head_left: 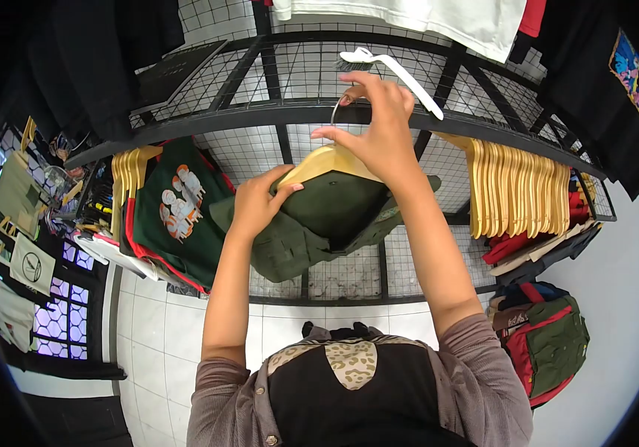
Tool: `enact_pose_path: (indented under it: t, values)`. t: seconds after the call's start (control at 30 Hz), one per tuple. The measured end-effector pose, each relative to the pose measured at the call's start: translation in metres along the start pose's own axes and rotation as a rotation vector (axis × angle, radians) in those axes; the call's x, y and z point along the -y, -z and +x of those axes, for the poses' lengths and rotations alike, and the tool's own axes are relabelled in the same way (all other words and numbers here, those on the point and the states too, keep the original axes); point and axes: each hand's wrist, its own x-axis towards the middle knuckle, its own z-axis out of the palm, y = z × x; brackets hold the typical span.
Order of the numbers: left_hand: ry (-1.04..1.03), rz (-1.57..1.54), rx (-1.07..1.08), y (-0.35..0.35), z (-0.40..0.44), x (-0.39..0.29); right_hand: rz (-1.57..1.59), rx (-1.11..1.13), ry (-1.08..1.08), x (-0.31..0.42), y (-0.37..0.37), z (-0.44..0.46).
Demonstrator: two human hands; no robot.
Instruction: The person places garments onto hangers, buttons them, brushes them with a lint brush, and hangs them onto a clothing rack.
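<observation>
A dark green collared shirt [290,242] hangs on a wooden hanger [325,159] in front of me, below the black rack's bar. My left hand [258,200] is closed on the hanger's left shoulder, with the shirt's cloth under its fingers. The hanger's thin metal hook [334,113] reaches up to the bar; whether it rests on it I cannot tell. Around the hook my right hand [379,123] is open, thumb and forefinger apart in a C shape. Just above that hand, a white-handled brush [409,78] lies on the mesh shelf.
Several bare wooden hangers [520,186] crowd the right of the rack [260,115]. Dark green garments with a printed motif [185,201] hang at left. A white shirt [409,18] hangs overhead. Folded or bundled clothes [558,343] are at the lower right.
</observation>
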Motion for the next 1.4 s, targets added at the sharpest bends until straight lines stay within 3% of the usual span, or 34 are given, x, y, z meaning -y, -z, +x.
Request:
enact_pose_path:
  t: [0.13, 0.2, 0.3, 0.4, 0.6, 0.7, 0.83, 0.93, 1.0, 1.03, 1.1, 1.13, 1.2, 1.23, 1.27, 1.37, 1.4]
  values:
    - [0.032, -0.017, 0.075, -0.011, 0.008, 0.014, -0.068, 0.107, 0.076, -0.016, -0.010, 0.000]
    - [0.010, -0.050, 0.073, -0.012, 0.008, 0.013, 0.003, 0.000, 0.140, -0.019, -0.017, -0.005]
    - [0.054, -0.074, 0.140, -0.003, 0.016, 0.005, 0.265, 0.030, 0.007, -0.020, -0.018, 0.000]
    - [0.078, -0.037, 0.149, -0.001, 0.017, 0.007, 0.293, 0.108, 0.018, -0.023, -0.018, 0.012]
    - [0.129, -0.059, 0.178, -0.007, 0.016, 0.022, 0.070, 0.265, 0.053, -0.023, -0.016, 0.016]
    - [0.007, -0.155, 0.201, -0.015, 0.011, 0.033, -0.079, 0.294, 0.162, -0.031, -0.020, 0.011]
    - [0.137, -0.210, 0.324, -0.010, 0.018, 0.028, 0.049, 0.338, 0.080, -0.031, -0.022, 0.008]
    - [0.158, -0.252, 0.364, -0.010, 0.023, 0.036, -0.223, -0.126, 0.187, -0.007, -0.030, -0.012]
    - [0.087, -0.296, 0.346, -0.014, 0.023, 0.044, -0.036, 0.016, 0.183, -0.015, -0.061, -0.071]
    - [0.093, -0.295, 0.339, -0.012, 0.023, 0.040, 0.067, 0.230, 0.268, -0.017, -0.071, -0.096]
    - [-0.023, -0.269, 0.151, -0.008, 0.022, 0.028, 0.210, 0.149, 0.308, -0.019, -0.103, -0.154]
    - [-0.015, -0.267, 0.146, -0.008, 0.018, 0.025, 0.145, 0.292, 0.258, -0.032, -0.123, -0.188]
    - [-0.109, -0.082, -0.234, -0.009, 0.006, 0.020, -0.170, 0.653, 0.048, -0.068, -0.170, -0.266]
    - [-0.008, -0.220, -0.292, -0.021, -0.007, 0.029, -0.408, 0.938, -0.096, -0.084, -0.191, -0.299]
    - [-0.019, -0.218, -0.364, -0.031, -0.020, 0.034, -0.443, 1.290, -0.141, -0.102, -0.210, -0.322]
    - [0.046, -0.094, -0.580, -0.066, -0.068, 0.026, -0.444, 1.292, -0.312, -0.115, -0.263, -0.381]
    - [0.058, -0.077, -0.499, -0.080, -0.086, 0.029, -0.438, 1.298, -0.310, -0.105, -0.265, -0.384]
